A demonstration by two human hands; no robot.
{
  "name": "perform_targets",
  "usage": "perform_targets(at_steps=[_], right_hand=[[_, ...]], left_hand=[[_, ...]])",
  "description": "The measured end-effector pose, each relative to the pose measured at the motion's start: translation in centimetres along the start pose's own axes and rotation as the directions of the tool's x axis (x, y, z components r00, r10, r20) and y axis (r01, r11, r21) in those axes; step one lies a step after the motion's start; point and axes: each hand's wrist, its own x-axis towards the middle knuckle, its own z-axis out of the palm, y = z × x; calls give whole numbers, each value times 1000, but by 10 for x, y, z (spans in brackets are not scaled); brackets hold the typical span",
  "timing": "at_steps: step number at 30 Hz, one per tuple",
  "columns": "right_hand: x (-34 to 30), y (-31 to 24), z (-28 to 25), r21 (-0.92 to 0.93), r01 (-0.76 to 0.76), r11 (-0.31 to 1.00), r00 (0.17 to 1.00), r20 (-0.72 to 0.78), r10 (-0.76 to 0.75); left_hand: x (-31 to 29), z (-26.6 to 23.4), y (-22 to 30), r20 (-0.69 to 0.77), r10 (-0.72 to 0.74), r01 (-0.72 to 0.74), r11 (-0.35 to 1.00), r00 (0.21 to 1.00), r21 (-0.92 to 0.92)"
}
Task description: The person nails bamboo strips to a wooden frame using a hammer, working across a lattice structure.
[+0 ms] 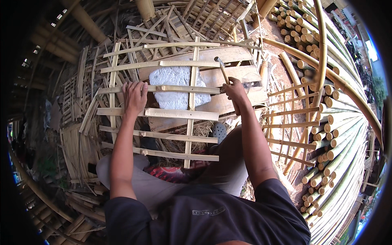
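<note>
A lattice of split bamboo slats (175, 114) lies across my lap and over a rough white stone block (169, 76). Its several crosswise slats rest on two long uprights. My left hand (134, 94) grips one crosswise slat near the left upright, fingers curled over its far edge. In my right hand (235, 88) is a hammer (224, 72), held by the wooden handle, its metal head up and to the left. The hammer is just beyond the lattice's right end, above wooden boards (230, 75).
Another bamboo lattice (290, 116) leans at the right, beside a large stack of cut bamboo poles (335, 122). Loose bamboo strips (83, 65) and scraps lie at the left and far side. A bamboo post (145, 9) stands at the back. A grey perforated shoe (219, 131) shows below the boards.
</note>
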Motion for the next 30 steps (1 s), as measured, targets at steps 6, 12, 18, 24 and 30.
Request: perform_targets(at_steps=[6, 12, 18, 24, 30], right_hand=[[16, -13, -5, -193, 89, 977, 988, 139, -62], [-6, -25, 1, 16, 158, 987, 961, 227, -157], [-7, -24, -1, 95, 145, 985, 967, 197, -161], [-1, -17, -8, -13, 115, 993, 974, 195, -111], [-16, -24, -13, 221, 103, 970, 957, 243, -157]], left_hand=[[6, 3, 5, -58, 31, -33, 999, 998, -30], [5, 5, -3, -41, -7, 6, 999, 999, -32], [5, 1, -1, -62, -14, 9, 998, 998, -68], [7, 3, -1, -58, -6, 3, 999, 998, -49], [5, 3, -4, -72, -13, 8, 998, 997, -69]])
